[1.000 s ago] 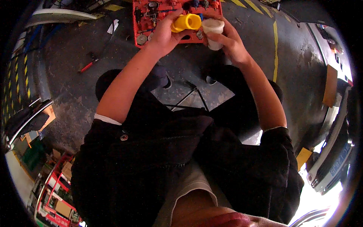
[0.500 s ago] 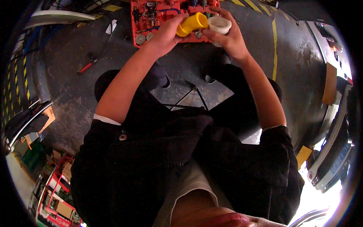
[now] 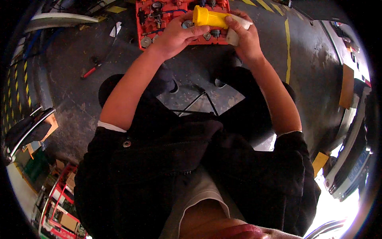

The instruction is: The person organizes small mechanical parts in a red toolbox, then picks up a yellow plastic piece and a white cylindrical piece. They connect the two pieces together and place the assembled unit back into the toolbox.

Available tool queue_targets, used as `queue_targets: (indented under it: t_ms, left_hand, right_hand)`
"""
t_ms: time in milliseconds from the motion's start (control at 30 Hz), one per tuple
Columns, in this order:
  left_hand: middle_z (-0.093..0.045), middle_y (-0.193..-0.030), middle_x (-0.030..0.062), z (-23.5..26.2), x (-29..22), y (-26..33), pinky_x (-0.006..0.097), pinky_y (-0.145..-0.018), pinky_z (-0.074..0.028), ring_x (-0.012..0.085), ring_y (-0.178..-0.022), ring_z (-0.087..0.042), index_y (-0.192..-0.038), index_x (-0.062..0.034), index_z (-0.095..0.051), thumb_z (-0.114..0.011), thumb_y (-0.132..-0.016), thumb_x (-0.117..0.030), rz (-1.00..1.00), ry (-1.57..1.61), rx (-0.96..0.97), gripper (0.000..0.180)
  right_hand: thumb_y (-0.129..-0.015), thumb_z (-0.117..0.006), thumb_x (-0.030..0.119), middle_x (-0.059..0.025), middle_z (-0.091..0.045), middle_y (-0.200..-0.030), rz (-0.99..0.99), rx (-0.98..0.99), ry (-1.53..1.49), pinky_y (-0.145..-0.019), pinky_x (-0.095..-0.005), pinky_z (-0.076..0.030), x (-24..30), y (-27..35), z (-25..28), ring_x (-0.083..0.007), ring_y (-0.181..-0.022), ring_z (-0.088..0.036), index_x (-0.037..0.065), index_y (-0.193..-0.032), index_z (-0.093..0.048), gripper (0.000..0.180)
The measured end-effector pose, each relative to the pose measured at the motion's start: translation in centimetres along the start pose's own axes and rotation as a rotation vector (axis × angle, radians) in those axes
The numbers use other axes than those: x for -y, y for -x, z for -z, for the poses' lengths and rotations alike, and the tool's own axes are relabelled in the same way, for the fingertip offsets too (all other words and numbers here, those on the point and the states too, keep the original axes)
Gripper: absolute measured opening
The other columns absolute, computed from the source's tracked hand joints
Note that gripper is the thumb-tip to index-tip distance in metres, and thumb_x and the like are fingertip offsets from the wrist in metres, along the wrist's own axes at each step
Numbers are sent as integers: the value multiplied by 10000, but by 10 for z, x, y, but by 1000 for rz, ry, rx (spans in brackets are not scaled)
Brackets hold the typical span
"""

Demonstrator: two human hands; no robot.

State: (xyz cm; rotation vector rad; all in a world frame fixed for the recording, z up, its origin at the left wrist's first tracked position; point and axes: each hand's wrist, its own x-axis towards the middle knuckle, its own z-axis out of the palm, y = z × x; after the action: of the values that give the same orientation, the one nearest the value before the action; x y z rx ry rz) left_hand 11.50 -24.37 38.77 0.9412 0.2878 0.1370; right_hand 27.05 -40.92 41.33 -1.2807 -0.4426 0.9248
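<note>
Above the open red tool case, a yellow plastic tube with a flared end lies nearly level between my hands. My left hand grips its flared left end, fingers partly hidden behind and thumb along the lower side. My right hand is closed around a white plastic cup-shaped piece, with the thumb over the tube's right end. There the tube meets the white piece; whether they are joined is hidden by my fingers. In the red tool case sit gauges, round caps and several fittings.
A red-handled tool lies on the dark floor to the left. A metal folding frame shows between my legs. Part of a vehicle is at the right, and a red rack with boxes at the lower left.
The yellow tube has turned from slanted to nearly level, its right end now against the white piece. My right hand has tipped the white piece, so its open mouth no longer shows.
</note>
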Motion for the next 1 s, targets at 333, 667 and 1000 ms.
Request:
queue_targets:
  t_ms: [333, 667, 1000]
  left_hand:
    - [-735, -1048, 70, 0, -11, 0, 317, -835, -548, 170, -981, -711, -1178, -21, -680, -842, -816, -410, -309, -670, -193, 556]
    - [-734, -1065, 149, -14, -4, 4, 376, -890, -550, 261, -983, -718, -1193, -13, -688, -896, -698, -470, -279, -1264, -50, 705]
    - [-742, -1037, 146, -31, 3, 4, 384, -851, -556, 281, -935, -721, -1168, 11, -687, -876, -720, -488, -285, -1206, -38, 697]
  right_hand:
    - [-907, -750, 340, -40, -681, -974, -83, 15, 38, -715, -323, -560, -10, 0, -3, -149, -826, -670, 51, -1201, -629, 430]
    - [-951, -705, 410, -65, -607, -1210, 135, 121, -36, -953, -362, -507, -14, -13, 22, -185, -1111, -602, 64, -1331, -491, 557]
    - [-881, -751, 495, -77, -531, -1359, 154, 189, -114, -1082, -414, -438, -31, -1, 5, -244, -1284, -524, 108, -1457, -380, 786]
